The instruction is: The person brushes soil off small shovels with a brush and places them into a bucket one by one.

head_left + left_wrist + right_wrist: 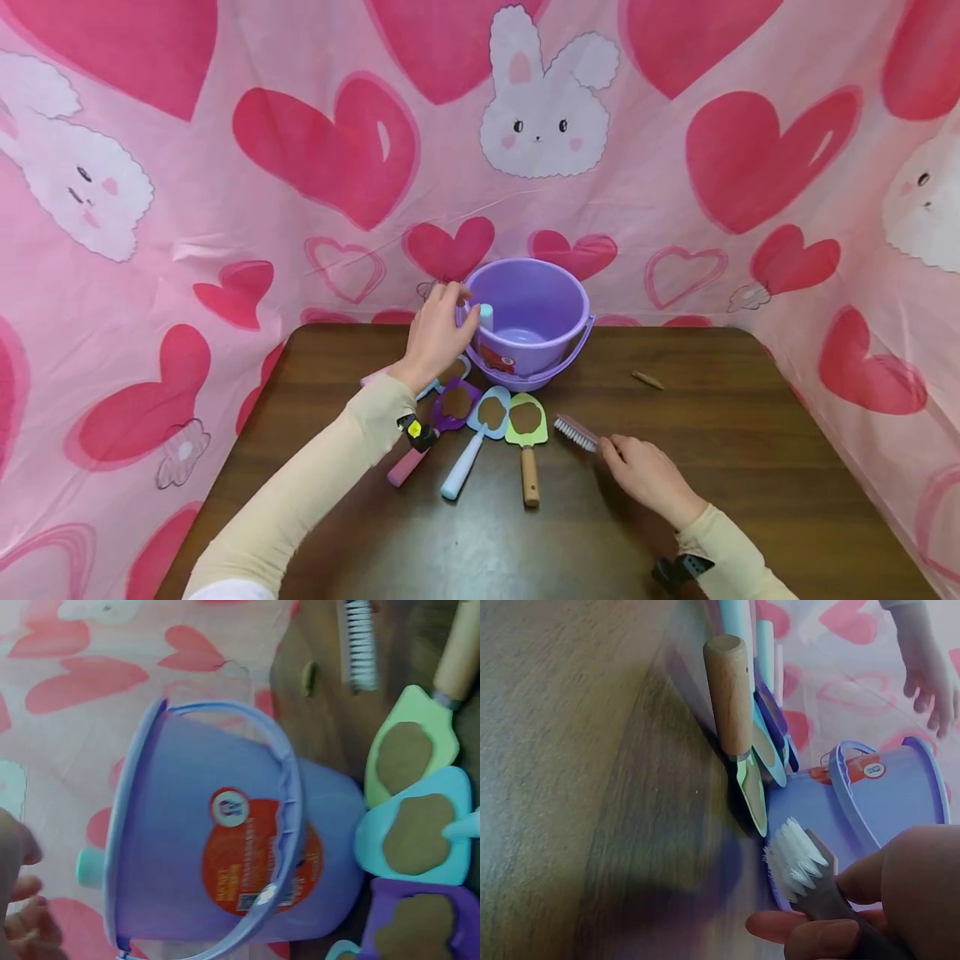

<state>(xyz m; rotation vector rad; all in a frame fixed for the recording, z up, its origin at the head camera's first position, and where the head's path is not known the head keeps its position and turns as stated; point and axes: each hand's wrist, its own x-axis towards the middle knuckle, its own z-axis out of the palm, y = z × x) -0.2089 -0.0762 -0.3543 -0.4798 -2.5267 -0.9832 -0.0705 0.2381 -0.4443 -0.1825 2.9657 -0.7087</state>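
Observation:
A purple bucket [551, 357] stands at the back of the table. My left hand [435, 333] is over its left rim with loosely bent fingers, apart from the turquoise handle end [91, 868] jutting above the rim. Low over the table, my right hand [651, 477] grips a small brush [799, 862] with white bristles. In front of the bucket lie a green-bladed shovel with a wooden handle [530, 479], a light blue shovel [463, 467] and a purple shovel with a pink handle [407, 468]. Brown patches cover their blades. My left forearm partly hides other tools.
A small brown twig-like piece [647, 380] lies to the bucket's right. Pink cloth [645, 200] with hearts and rabbits hangs behind and beside the dark wooden table [480, 550]. The bucket's handle [289, 772] hangs down its front.

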